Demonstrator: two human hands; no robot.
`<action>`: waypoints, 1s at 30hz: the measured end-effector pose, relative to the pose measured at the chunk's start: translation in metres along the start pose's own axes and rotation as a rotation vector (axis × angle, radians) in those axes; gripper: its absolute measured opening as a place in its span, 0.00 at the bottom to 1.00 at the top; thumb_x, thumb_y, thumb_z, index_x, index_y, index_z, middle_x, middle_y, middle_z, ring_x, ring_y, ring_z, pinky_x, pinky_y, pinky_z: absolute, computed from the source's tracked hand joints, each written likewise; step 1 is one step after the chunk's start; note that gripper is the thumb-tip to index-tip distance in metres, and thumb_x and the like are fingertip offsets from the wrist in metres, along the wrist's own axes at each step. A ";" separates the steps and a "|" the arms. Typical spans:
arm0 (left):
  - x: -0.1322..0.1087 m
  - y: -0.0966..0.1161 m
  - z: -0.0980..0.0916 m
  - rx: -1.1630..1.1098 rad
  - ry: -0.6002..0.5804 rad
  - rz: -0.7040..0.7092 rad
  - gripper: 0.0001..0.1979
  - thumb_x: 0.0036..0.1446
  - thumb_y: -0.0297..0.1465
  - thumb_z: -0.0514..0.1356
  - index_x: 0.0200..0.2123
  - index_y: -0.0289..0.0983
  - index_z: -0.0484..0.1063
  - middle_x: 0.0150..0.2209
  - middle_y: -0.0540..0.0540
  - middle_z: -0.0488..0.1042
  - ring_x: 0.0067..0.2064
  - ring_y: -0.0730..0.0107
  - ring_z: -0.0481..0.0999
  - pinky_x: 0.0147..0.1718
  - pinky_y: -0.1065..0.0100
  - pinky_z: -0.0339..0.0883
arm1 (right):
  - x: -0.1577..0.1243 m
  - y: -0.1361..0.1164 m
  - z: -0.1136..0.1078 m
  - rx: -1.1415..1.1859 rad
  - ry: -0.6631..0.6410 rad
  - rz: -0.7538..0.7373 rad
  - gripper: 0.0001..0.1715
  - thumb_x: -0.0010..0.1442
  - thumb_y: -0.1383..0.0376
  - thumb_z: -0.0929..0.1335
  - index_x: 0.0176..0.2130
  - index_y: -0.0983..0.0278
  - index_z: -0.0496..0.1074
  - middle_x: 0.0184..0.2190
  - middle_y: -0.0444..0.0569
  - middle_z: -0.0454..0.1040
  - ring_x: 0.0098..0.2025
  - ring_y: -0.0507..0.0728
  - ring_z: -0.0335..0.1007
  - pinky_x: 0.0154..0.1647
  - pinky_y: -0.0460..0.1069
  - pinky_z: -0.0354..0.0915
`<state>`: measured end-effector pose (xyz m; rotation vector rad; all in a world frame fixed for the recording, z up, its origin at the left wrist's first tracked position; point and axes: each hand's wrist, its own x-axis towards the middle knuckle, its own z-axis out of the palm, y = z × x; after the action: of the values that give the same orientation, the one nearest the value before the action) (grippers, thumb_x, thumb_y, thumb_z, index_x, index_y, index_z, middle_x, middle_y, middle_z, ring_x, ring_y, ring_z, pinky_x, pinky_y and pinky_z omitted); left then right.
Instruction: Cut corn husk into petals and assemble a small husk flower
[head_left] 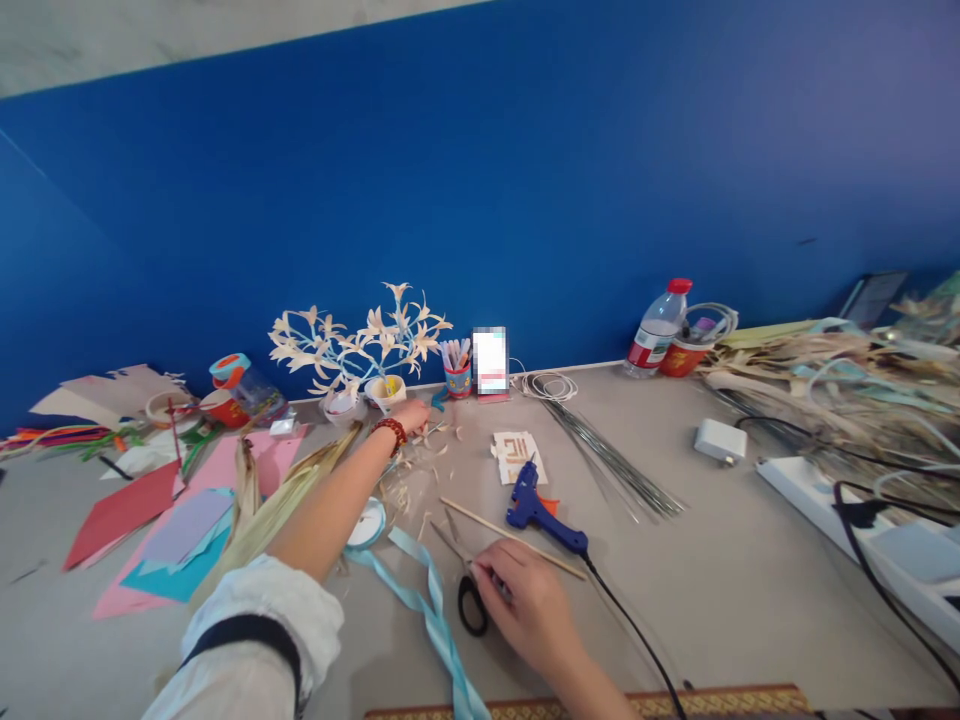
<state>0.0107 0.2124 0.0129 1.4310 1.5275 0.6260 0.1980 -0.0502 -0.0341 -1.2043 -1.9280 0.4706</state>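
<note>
My left hand (409,418), with a beaded bracelet at the wrist, reaches to the back of the table beside the white pot (385,390) of pale artificial flowers (390,325). Its fingers are curled down among small dry scraps (442,445); whatever they pinch is hidden. In front, my right hand (525,600) is closed on the scissors (471,604), whose blades lie apart and point away to the left. A thin wooden stick (551,560) and a blue glue gun (541,510) lie just beyond it. Light blue ribbon (435,610) trails from its spool (367,522) between my arms.
Coloured paper (124,510) and dried husks (292,490) lie left. A pen cup (457,378) and a phone (491,362) stand at the back. Thin wires (615,455), a bottle (656,335), a white adapter (720,441) and a power strip (814,510) are right. The glue gun's cord (634,625) runs to the front.
</note>
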 end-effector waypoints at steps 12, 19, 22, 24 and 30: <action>-0.016 -0.003 -0.013 0.375 -0.026 0.162 0.14 0.62 0.35 0.58 0.48 0.35 0.70 0.49 0.42 0.72 0.47 0.61 0.74 0.46 0.55 0.70 | 0.001 -0.002 -0.002 0.023 0.004 -0.012 0.10 0.65 0.67 0.62 0.33 0.62 0.71 0.28 0.48 0.72 0.31 0.55 0.68 0.31 0.46 0.60; -0.078 0.004 -0.021 0.399 0.163 0.516 0.09 0.60 0.31 0.54 0.41 0.38 0.73 0.46 0.43 0.73 0.49 0.60 0.71 0.49 0.61 0.66 | 0.001 -0.003 -0.003 0.015 0.031 -0.024 0.11 0.65 0.67 0.62 0.32 0.62 0.71 0.29 0.49 0.73 0.31 0.54 0.69 0.30 0.46 0.61; -0.122 -0.004 -0.028 0.355 0.327 0.737 0.10 0.62 0.31 0.52 0.39 0.38 0.73 0.44 0.43 0.75 0.47 0.63 0.73 0.48 0.64 0.67 | 0.001 -0.003 -0.004 0.022 0.023 -0.026 0.11 0.65 0.67 0.62 0.33 0.62 0.72 0.29 0.49 0.73 0.31 0.55 0.69 0.31 0.47 0.62; -0.153 -0.012 -0.035 0.335 0.434 0.819 0.10 0.62 0.30 0.53 0.39 0.39 0.74 0.42 0.44 0.76 0.46 0.65 0.74 0.49 0.64 0.67 | 0.000 -0.003 -0.004 0.033 0.014 -0.021 0.11 0.65 0.66 0.62 0.33 0.62 0.72 0.29 0.49 0.73 0.31 0.55 0.68 0.31 0.47 0.62; -0.202 -0.046 -0.068 0.328 0.663 0.691 0.08 0.62 0.31 0.53 0.39 0.40 0.73 0.36 0.46 0.77 0.40 0.66 0.76 0.41 0.66 0.71 | -0.001 -0.003 -0.003 0.062 -0.009 -0.014 0.11 0.65 0.64 0.62 0.34 0.62 0.72 0.28 0.49 0.72 0.30 0.56 0.68 0.31 0.48 0.63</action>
<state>-0.0909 0.0252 0.0602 2.1748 1.6541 1.4241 0.1996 -0.0530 -0.0310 -1.1500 -1.9148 0.5253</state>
